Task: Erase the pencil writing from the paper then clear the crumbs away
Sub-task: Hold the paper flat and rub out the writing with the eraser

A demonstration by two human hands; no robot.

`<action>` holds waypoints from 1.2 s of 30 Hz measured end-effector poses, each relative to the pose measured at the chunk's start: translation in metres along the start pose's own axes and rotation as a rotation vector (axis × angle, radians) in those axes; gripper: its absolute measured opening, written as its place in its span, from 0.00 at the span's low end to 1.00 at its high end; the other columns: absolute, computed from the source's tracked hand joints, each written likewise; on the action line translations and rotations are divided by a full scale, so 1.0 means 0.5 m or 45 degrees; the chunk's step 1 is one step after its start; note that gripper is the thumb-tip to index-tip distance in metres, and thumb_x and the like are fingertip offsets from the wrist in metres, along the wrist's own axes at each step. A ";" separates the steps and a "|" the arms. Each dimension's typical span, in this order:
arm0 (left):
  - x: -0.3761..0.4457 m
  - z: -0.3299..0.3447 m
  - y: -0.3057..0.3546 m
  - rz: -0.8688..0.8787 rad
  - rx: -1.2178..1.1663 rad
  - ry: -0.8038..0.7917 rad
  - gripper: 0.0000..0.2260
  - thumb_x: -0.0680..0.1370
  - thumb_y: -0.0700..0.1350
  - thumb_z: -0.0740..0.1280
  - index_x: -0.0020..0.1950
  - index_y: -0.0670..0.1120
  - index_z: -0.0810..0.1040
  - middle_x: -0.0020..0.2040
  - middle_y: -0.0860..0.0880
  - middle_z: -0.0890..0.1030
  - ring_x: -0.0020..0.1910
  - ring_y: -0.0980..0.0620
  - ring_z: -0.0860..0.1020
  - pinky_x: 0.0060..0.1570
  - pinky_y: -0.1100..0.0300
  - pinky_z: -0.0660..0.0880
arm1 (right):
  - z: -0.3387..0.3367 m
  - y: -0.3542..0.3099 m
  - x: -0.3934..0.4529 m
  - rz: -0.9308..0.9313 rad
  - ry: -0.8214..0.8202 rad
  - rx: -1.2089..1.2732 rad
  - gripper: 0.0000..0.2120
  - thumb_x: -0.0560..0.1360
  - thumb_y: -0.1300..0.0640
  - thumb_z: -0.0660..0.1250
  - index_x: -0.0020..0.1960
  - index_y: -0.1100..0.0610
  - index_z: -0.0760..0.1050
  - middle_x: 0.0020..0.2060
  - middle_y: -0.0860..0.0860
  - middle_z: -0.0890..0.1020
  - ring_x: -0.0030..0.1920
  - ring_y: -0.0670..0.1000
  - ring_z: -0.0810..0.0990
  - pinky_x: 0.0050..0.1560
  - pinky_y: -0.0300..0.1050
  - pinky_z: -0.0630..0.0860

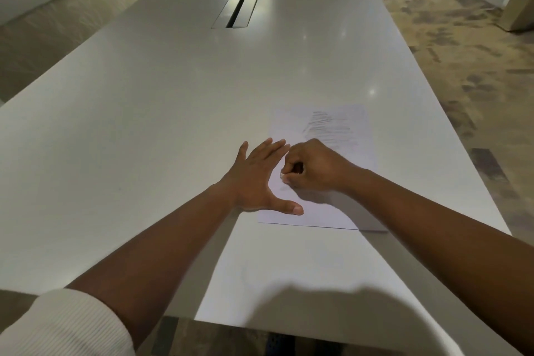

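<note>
A white sheet of paper (323,217) lies on the pale table (144,124), near its right edge. Grey pencil scribbles (326,124) cover the sheet's far half. My left hand (257,179) lies flat with fingers spread on the paper's left edge, thumb stretched along the near part. My right hand (312,166) is curled into a fist over the middle of the sheet, pinching a small white eraser (284,178) whose tip touches the paper. Most of the eraser is hidden inside the fingers.
A metal cable hatch (238,4) is set into the table far ahead. The table's right edge (462,153) runs close to the paper, with patterned carpet beyond. A planter (517,9) stands on the floor at the far right.
</note>
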State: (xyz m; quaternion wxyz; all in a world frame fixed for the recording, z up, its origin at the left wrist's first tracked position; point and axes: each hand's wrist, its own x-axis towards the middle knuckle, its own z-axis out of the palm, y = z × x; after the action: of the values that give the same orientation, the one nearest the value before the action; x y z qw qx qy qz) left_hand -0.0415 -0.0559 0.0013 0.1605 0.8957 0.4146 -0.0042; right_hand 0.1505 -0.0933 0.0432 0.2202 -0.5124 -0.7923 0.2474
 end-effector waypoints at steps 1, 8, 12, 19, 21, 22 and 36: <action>0.000 0.000 0.000 -0.001 0.003 -0.001 0.64 0.58 0.88 0.57 0.84 0.56 0.43 0.84 0.59 0.43 0.81 0.61 0.34 0.78 0.39 0.34 | 0.002 -0.005 -0.007 -0.029 -0.043 -0.001 0.03 0.70 0.62 0.72 0.38 0.60 0.83 0.34 0.50 0.82 0.35 0.47 0.79 0.36 0.39 0.73; 0.000 0.000 -0.001 -0.007 0.029 -0.013 0.64 0.58 0.88 0.56 0.85 0.55 0.41 0.84 0.58 0.42 0.80 0.61 0.33 0.78 0.38 0.35 | -0.002 0.005 0.005 0.038 0.142 -0.096 0.05 0.72 0.62 0.70 0.38 0.61 0.83 0.35 0.53 0.82 0.36 0.50 0.78 0.36 0.39 0.70; 0.001 -0.001 -0.002 -0.008 0.019 -0.015 0.64 0.58 0.88 0.56 0.84 0.56 0.41 0.84 0.58 0.42 0.80 0.60 0.34 0.78 0.38 0.35 | 0.001 0.004 0.008 0.018 0.159 -0.096 0.05 0.71 0.63 0.70 0.39 0.62 0.83 0.36 0.54 0.82 0.36 0.51 0.78 0.37 0.41 0.71; 0.002 -0.001 -0.003 0.000 0.053 -0.021 0.66 0.56 0.89 0.54 0.84 0.54 0.41 0.84 0.58 0.42 0.80 0.60 0.33 0.78 0.39 0.34 | 0.021 -0.013 -0.024 -0.077 -0.086 0.004 0.04 0.70 0.59 0.72 0.36 0.56 0.83 0.34 0.46 0.80 0.36 0.45 0.78 0.37 0.41 0.74; 0.002 -0.001 -0.004 -0.004 0.034 -0.019 0.66 0.57 0.89 0.56 0.85 0.55 0.41 0.84 0.59 0.42 0.80 0.61 0.33 0.78 0.39 0.34 | 0.015 -0.012 -0.019 -0.062 -0.046 -0.004 0.04 0.70 0.60 0.72 0.37 0.58 0.83 0.34 0.48 0.81 0.35 0.45 0.78 0.37 0.42 0.75; 0.002 -0.001 -0.004 -0.006 0.031 -0.023 0.65 0.57 0.88 0.56 0.85 0.55 0.41 0.84 0.59 0.42 0.80 0.61 0.33 0.78 0.39 0.34 | 0.012 -0.010 -0.013 -0.048 0.006 -0.030 0.05 0.71 0.61 0.71 0.37 0.60 0.83 0.34 0.49 0.81 0.35 0.47 0.78 0.38 0.45 0.75; 0.002 -0.008 0.002 -0.026 0.070 -0.087 0.65 0.58 0.87 0.57 0.84 0.54 0.37 0.84 0.59 0.38 0.80 0.59 0.31 0.78 0.38 0.33 | 0.005 -0.015 -0.024 -0.074 -0.080 -0.028 0.04 0.70 0.61 0.72 0.36 0.58 0.83 0.33 0.48 0.81 0.34 0.45 0.77 0.37 0.40 0.74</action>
State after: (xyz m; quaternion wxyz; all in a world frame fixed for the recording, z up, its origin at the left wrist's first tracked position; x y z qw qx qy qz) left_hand -0.0407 -0.0546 0.0054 0.1496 0.8949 0.4176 -0.0478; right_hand 0.1481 -0.1077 0.0446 0.1967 -0.4837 -0.8159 0.2482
